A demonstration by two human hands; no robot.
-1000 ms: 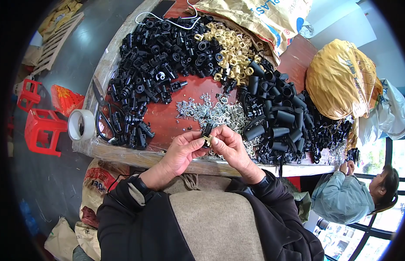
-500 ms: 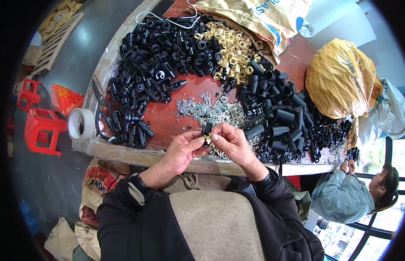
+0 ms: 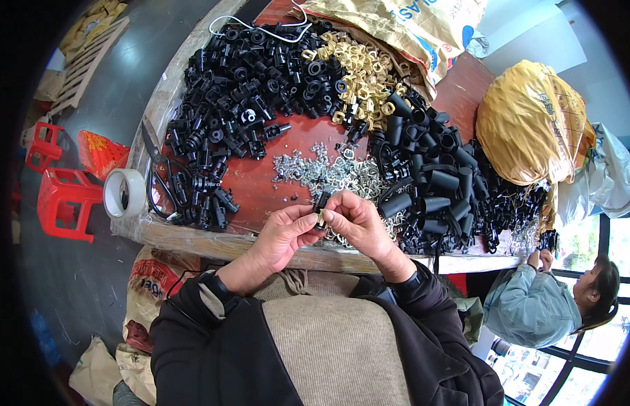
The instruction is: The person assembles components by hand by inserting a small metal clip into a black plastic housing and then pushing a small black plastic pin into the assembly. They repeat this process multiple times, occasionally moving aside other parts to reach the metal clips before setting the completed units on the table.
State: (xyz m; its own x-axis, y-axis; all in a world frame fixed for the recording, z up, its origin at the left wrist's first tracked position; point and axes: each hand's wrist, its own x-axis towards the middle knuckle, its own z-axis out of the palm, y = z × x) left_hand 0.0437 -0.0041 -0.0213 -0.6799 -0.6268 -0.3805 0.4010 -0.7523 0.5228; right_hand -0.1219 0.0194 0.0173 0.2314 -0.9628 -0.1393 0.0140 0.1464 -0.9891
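Observation:
Just over the table's near edge, my two hands meet on one small assembly. Its black plastic fitting (image 3: 322,200) sticks up between the fingertips, with a brass-coloured piece (image 3: 320,218) at its side. My left hand (image 3: 282,235) is closed around the fitting's lower part, thumb in front. The fingers of my right hand (image 3: 359,222) pinch the brass-coloured piece against it, and they hide part of both. Beyond the hands lie small silver screws (image 3: 303,167) and pale metal clips (image 3: 355,177). Farther back is a heap of brass-coloured pieces (image 3: 361,74).
Black fittings (image 3: 244,81) are heaped at the far left, black tubes (image 3: 442,181) at the right. Scissors (image 3: 152,143) and a tape roll (image 3: 125,193) sit on the left edge. A yellow sack (image 3: 525,125) stands right, near another person (image 3: 535,304). Red stools (image 3: 68,203) stand left.
My right fingertips have shifted slightly left, closer against the fitting, and less of the brass-coloured piece shows. My left hand stays nearly in place.

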